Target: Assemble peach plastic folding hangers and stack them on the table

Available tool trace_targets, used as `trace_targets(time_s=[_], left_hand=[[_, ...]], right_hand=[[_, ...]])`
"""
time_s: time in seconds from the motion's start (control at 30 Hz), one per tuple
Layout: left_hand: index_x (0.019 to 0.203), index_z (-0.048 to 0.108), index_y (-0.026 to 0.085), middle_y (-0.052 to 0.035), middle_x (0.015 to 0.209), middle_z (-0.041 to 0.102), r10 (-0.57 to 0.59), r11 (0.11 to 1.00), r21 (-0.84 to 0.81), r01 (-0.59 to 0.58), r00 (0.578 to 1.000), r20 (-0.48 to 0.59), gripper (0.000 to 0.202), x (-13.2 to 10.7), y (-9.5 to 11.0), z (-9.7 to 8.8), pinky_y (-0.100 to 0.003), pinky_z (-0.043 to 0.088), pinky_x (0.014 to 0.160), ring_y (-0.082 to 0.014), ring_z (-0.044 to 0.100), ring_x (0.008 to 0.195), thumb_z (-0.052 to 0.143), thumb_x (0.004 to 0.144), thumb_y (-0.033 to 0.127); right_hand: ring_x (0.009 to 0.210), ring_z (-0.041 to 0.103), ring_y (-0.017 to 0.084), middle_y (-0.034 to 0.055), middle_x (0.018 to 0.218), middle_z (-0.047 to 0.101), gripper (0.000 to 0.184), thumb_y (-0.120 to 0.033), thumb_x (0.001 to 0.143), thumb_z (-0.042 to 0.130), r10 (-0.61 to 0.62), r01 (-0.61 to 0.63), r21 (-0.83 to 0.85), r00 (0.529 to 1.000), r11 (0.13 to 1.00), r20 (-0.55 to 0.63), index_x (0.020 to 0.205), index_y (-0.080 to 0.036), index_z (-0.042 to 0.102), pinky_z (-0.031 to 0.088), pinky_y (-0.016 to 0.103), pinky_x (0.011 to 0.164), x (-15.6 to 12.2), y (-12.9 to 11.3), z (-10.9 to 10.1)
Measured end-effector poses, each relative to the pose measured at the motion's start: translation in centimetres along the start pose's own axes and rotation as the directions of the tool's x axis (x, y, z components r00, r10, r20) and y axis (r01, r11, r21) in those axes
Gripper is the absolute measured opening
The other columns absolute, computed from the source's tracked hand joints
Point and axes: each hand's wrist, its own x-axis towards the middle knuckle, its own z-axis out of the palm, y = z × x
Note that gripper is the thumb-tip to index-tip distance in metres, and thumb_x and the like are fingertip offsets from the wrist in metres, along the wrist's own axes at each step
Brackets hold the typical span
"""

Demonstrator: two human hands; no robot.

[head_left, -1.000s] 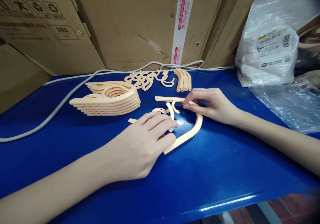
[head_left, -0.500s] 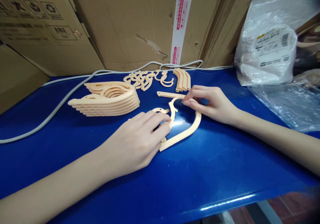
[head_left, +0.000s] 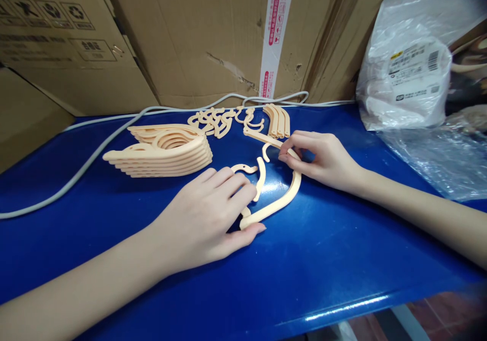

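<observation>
A peach plastic hanger frame [head_left: 281, 198] lies on the blue table [head_left: 342, 249] between my two hands. My left hand [head_left: 207, 219] rests over its near end, fingers pressing on it and thumb under the tip. A small hook piece [head_left: 245, 169] pokes out beside those fingers. My right hand [head_left: 321, 159] pinches the far end of the frame, where a straight bar [head_left: 261, 137] juts back and left.
A stack of finished peach hangers [head_left: 163, 150] lies at the left. Loose hook pieces [head_left: 216, 120] and curved pieces [head_left: 278, 120] lie at the back. A grey cable [head_left: 95, 150], cardboard boxes [head_left: 198, 36] and plastic bags [head_left: 411, 77] border the table.
The curved frame has swung so that its near end lies nearer me under my left thumb. The straight bar has tilted back toward the loose pieces. My left thumb has moved out beneath the tip.
</observation>
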Motion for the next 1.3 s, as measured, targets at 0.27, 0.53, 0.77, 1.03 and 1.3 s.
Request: trace_targets(time_s=[0.27,0.53,0.77,1.03,1.3], left_hand=[[0.093,0.060,0.016,-0.0051,0.090,0.065,0.016,0.999,0.038,-0.015,1.000,-0.024,0.020,-0.20,-0.03,0.04,-0.035,0.039,0.070,-0.0238,0.059,0.086,0.056,0.094,0.036],[0.093,0.060,0.016,-0.0055,0.091,0.067,0.018,0.998,0.064,-0.016,1.000,-0.024,0.019,-0.06,0.02,-0.09,-0.035,0.040,0.071,-0.0240,0.060,0.087,0.056,0.094,0.035],[0.094,0.060,0.016,-0.0055,0.093,0.069,0.056,0.997,0.059,-0.053,0.997,-0.046,0.017,-0.22,-0.02,0.09,-0.036,0.042,0.071,-0.0239,0.062,0.088,0.055,0.094,0.032],[0.095,0.061,0.015,-0.0060,0.091,0.070,0.075,0.997,0.029,-0.074,0.996,-0.056,0.013,0.02,0.24,0.07,-0.036,0.045,0.071,-0.0240,0.063,0.087,0.054,0.094,0.026],[0.094,0.061,0.015,-0.0060,0.097,0.071,0.091,0.996,0.011,-0.091,0.995,-0.040,0.010,0.09,0.16,0.11,-0.036,0.047,0.074,-0.0235,0.064,0.089,0.053,0.094,0.022]], right_hand=[[0.066,0.051,0.012,0.0010,0.079,0.060,0.012,-0.026,0.091,0.058,-0.013,0.010,-0.127,1.000,0.992,-0.021,0.089,-0.017,0.066,0.036,0.026,0.062,-0.04,0.21,0.31],[0.065,0.050,0.012,0.0011,0.078,0.060,0.014,-0.028,0.092,0.057,-0.036,0.034,-0.121,0.999,0.992,-0.016,0.088,-0.017,0.065,0.036,0.026,0.063,-0.04,0.25,0.19],[0.065,0.051,0.013,0.0014,0.077,0.059,0.015,-0.029,0.093,0.057,-0.027,0.022,-0.147,0.999,0.989,-0.030,0.088,-0.017,0.065,0.037,0.027,0.064,-0.03,0.09,0.23],[0.065,0.050,0.012,-0.0002,0.076,0.060,0.019,-0.035,0.093,0.059,0.077,-0.078,-0.139,0.997,0.987,-0.012,0.086,-0.019,0.065,0.036,0.027,0.063,0.11,0.00,0.28],[0.067,0.051,0.013,0.0002,0.077,0.060,0.016,-0.033,0.092,0.060,0.064,-0.063,-0.128,0.998,0.990,0.000,0.086,-0.019,0.064,0.035,0.027,0.063,0.12,-0.04,0.27]])
